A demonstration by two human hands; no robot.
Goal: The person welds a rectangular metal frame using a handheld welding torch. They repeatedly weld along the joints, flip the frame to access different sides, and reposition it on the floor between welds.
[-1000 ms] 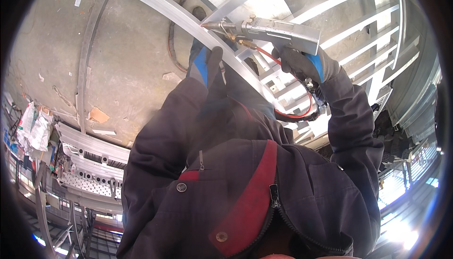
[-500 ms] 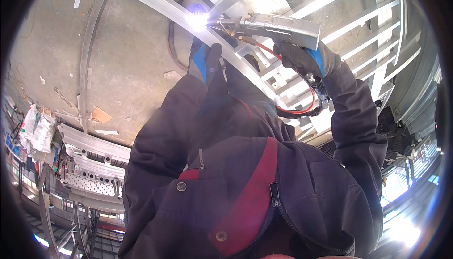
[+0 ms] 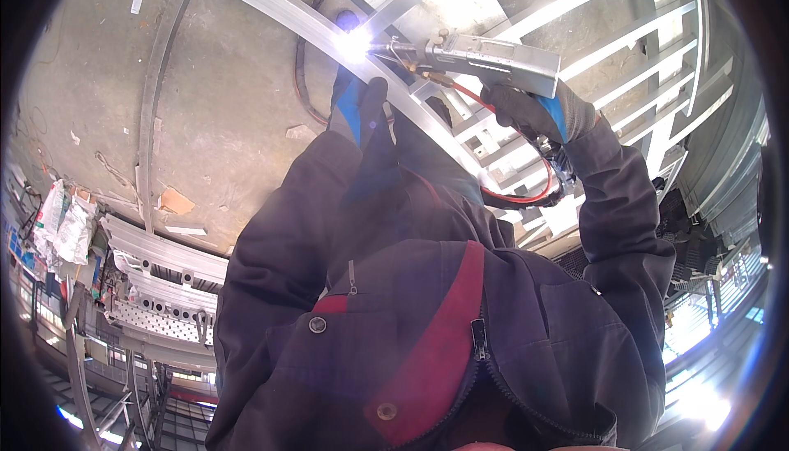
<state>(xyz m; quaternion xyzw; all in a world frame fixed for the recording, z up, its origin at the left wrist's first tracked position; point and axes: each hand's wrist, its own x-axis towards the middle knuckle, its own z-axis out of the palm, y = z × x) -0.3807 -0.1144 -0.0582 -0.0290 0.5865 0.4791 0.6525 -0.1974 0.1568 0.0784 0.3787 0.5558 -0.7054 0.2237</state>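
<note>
Fingers of my gloved right hand [image 3: 542,114] wrap the silver torch [image 3: 493,58], bright arc [image 3: 355,42] at the metal beam [image 3: 279,9]; left hand [image 3: 357,112] at beam, fingers mostly hidden, can't tell. Stained concrete floor [image 3: 230,114], white bags [image 3: 76,229] lower left, slatted frame [image 3: 633,37] right.

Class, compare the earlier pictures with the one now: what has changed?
A bright glow now shows at the tip of the torch; a second ago there was none. Since half a second ago, the glow and tip have shifted slightly right and toward the person, along the metal bar. The right hand still holds the torch; the left hand stays at the bar.
</note>
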